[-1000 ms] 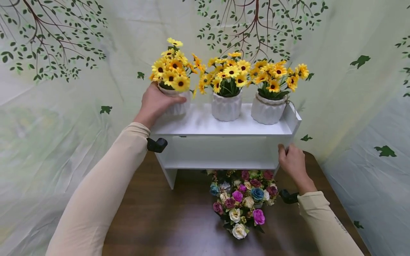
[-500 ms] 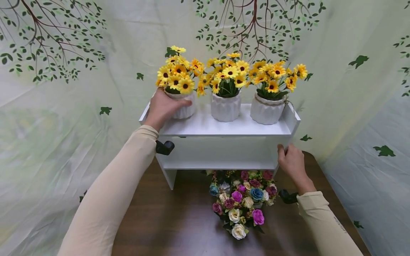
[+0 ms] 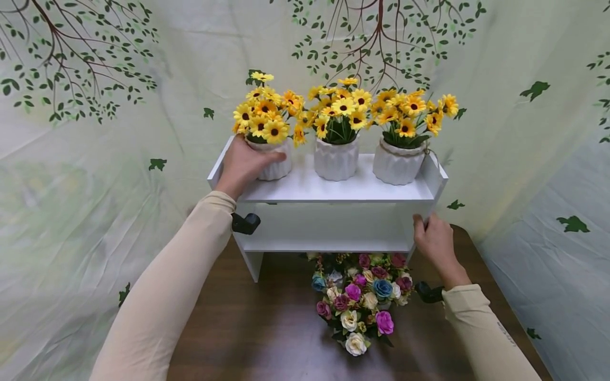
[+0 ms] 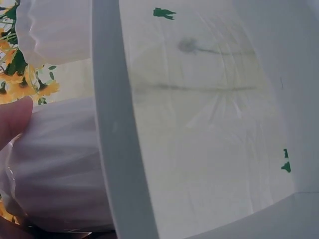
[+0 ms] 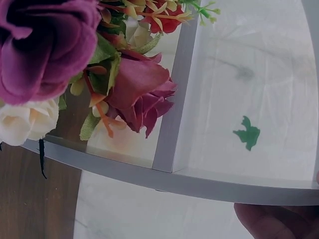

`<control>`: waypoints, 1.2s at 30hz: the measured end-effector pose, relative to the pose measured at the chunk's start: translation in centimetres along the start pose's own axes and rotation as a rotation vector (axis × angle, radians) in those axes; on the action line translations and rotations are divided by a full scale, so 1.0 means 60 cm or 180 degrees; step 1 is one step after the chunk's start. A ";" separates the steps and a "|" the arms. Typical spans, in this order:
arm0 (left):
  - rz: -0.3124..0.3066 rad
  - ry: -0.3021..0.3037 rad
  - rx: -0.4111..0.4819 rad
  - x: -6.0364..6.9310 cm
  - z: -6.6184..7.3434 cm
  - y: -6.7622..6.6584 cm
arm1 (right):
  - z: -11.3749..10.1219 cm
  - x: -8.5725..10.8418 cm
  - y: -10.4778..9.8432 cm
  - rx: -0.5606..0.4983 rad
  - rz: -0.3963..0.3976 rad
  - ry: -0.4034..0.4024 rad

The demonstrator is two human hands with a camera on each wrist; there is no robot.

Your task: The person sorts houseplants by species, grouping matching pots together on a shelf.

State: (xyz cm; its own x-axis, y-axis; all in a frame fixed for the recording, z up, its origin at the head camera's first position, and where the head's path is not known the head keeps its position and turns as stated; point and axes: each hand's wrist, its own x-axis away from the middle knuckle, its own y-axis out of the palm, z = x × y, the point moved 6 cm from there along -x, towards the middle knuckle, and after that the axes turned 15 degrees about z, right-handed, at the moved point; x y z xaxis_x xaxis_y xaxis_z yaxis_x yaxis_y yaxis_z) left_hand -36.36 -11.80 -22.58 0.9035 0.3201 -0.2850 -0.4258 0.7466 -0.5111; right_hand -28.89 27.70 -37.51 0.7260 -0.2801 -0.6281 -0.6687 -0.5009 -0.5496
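Observation:
My left hand [image 3: 245,164] grips a white ribbed flowerpot [image 3: 278,168] of yellow daisy-like flowers [image 3: 267,119] from its left side, thumb across the front. This pot stands upright at the left of the top board of a white shelf unit [image 3: 310,191]. In the left wrist view the thumb [image 4: 15,119] lies against the pot. Two similar pots stand to its right, a middle pot [image 3: 336,160] and a right pot [image 3: 399,163] with twine round its rim. With curled fingers, my right hand [image 3: 436,241] holds the front edge of the unit's right side panel [image 5: 209,190].
A bunch of artificial roses [image 3: 359,301] in purple, cream and blue sits under and before the unit on the brown table [image 3: 229,328]. The lower board [image 3: 329,246] spans between the side panels. A leaf-patterned curtain [image 3: 190,79] hangs behind.
My left hand has brought the left pot to the right, closer to the middle one, then slightly down onto the top board. The right hand stays in place.

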 end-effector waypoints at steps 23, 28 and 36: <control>-0.0248 -0.0075 0.0341 0.032 -0.025 -0.004 | -0.001 -0.002 -0.004 -0.0009 0.0118 -0.0099; 0.0008 -0.0016 0.0300 0.069 -0.034 -0.026 | 0.001 -0.001 -0.002 -0.0023 0.0114 -0.0104; 0.1151 0.1617 0.1441 0.199 -0.064 -0.064 | 0.000 -0.001 -0.004 -0.0021 0.0131 -0.0083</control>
State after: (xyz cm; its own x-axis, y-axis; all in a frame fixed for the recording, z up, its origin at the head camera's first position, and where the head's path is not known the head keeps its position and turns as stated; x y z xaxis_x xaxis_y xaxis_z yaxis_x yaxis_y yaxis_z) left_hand -24.14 -13.09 -27.09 0.5319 0.3641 -0.7645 -0.5298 0.8474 0.0350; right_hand -28.78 27.84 -37.34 0.6934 -0.2790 -0.6643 -0.6966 -0.4949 -0.5194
